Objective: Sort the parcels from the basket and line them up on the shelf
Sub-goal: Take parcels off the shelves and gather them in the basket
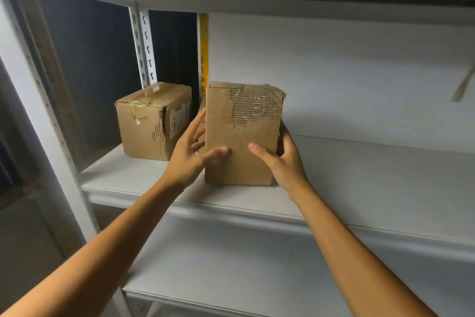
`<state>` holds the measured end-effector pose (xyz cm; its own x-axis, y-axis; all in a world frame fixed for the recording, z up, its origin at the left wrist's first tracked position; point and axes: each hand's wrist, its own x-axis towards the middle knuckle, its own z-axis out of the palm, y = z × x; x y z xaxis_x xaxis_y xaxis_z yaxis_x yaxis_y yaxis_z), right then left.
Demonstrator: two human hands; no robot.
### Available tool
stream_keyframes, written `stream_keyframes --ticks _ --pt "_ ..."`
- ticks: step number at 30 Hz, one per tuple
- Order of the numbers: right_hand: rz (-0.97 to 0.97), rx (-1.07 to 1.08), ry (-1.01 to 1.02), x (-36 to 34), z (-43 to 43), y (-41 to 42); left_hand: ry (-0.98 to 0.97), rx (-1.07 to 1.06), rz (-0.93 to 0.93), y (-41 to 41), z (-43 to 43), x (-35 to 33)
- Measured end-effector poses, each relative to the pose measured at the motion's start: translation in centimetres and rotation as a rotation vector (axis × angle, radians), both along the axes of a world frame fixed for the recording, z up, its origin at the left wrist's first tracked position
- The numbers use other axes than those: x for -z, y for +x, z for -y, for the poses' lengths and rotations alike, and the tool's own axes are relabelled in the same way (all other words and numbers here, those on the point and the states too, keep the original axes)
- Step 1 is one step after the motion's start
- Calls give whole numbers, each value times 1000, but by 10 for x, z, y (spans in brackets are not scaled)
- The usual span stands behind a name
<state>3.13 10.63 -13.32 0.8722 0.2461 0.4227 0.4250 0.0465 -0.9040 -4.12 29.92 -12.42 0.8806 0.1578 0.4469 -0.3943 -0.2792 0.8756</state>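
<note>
Yellow strip (203, 47) beside a white wall panel (334, 72), tan scrap (462, 86) at far right

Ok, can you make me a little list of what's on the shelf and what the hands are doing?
shelf: white metal, two cardboard parcels on it
tall parcel: standing upright, front torn, between both hands
small parcel: back left, taped, apart from the tall one
left hand: straight fingers touch the tall parcel's left side
right hand: grips its right edge

On shelf (359, 175): torn parcel (241, 136), taped parcel (144, 126)
</note>
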Motion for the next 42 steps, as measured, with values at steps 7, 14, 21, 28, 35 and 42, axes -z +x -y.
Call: stream_keyframes --ticks 7,14,21,28,35,42 --pt "-25 122 50 -10 46 -14 55 84 44 0 47 -27" --pt "1 347 63 -31 168 -31 83 270 84 25 161 -50" --pt "-32 610 46 -24 335 -86 137 535 49 30 330 -36" --pt "-47 891 78 11 483 -172 167 863 10 7 502 -5" --pt "-134 1243 130 57 591 -259 204 1163 -49 -36 651 36" --pt "-325 1541 149 150 648 -353 319 1417 -259 -86 774 140"
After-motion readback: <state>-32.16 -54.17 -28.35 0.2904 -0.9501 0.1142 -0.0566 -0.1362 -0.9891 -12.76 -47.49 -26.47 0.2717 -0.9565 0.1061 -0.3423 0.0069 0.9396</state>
